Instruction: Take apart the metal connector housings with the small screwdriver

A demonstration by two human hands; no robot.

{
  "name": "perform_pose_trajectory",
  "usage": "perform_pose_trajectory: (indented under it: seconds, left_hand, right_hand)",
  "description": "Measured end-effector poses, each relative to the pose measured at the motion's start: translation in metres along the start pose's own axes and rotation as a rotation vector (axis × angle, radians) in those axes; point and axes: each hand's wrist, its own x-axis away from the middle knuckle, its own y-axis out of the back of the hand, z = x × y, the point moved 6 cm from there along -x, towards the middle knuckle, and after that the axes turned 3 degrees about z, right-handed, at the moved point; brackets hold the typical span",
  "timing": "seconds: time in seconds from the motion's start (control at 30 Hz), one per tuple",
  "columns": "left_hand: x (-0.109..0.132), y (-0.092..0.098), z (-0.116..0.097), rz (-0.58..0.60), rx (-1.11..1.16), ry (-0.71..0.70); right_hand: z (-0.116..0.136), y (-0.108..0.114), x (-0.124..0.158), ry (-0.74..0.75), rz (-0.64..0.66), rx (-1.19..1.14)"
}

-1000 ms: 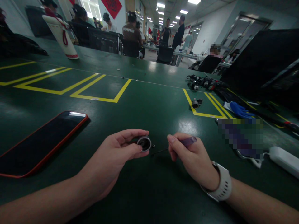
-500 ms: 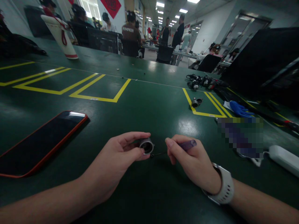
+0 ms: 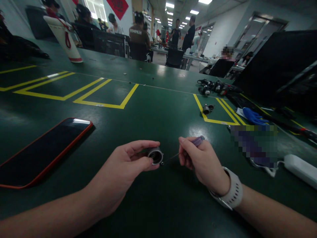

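My left hand point(image 3: 133, 157) grips a small round metal housing point(image 3: 156, 156) between thumb and fingers, its hollow end turned toward the right. In my right hand point(image 3: 198, 153) is a screwdriver with a translucent purple handle point(image 3: 198, 140), pinched between thumb and fingers. Its thin dark shaft point(image 3: 172, 158) slants down to the left, and the tip is by a small dark piece point(image 3: 162, 163) at the housing's lower right edge. Whether the tip touches that piece I cannot tell. The fingers hide part of the housing.
A phone with a red case point(image 3: 47, 150) lies at left. Small metal parts point(image 3: 206, 109) sit within yellow tape at right; behind are more metal parts with cables point(image 3: 206, 90). A blue glove point(image 3: 254, 115) and a white bar-shaped device point(image 3: 300, 170) lie further right. People sit and stand beyond the table.
My right hand has risen a little and tilted the screwdriver more steeply, its shaft now sloping down toward the housing. My left hand and the housing stay in place.
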Motion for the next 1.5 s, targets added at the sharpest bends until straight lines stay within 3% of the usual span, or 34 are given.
perform_pose_trajectory:
  seconds: [0.17, 0.33, 0.43, 0.57, 0.7, 0.9, 1.1, 1.5]
  left_hand:
    - [-0.001, 0.004, -0.001, -0.033, -0.033, -0.043]
    - [-0.002, 0.007, 0.0, -0.048, -0.045, -0.05]
    - [-0.002, 0.008, -0.001, -0.06, -0.04, -0.055]
    - [0.0, 0.007, -0.003, -0.069, -0.048, -0.059]
    - [0.002, 0.003, -0.005, -0.069, -0.068, -0.053]
    - [0.004, 0.002, -0.007, -0.061, -0.101, -0.093]
    - [0.004, 0.002, -0.01, -0.054, -0.116, -0.16]
    - [0.0, 0.001, -0.007, -0.029, -0.184, -0.178]
  right_hand:
    - [0.019, -0.009, 0.015, 0.268, 0.021, 0.205]
    - [0.023, -0.003, 0.028, 0.387, -0.01, 0.019]
    - [0.035, 0.005, 0.04, 0.532, -0.029, -0.068]
    - [0.062, -0.002, 0.059, 0.828, 0.049, 0.221]
    - [0.073, -0.02, 0.071, 1.066, 0.147, 0.493]
    - [0.067, -0.031, 0.074, 1.136, 0.095, 0.661]
    - [0.063, -0.038, 0.08, 1.153, -0.054, 0.683]
    - [0.066, -0.036, 0.085, 1.122, -0.063, 0.706]
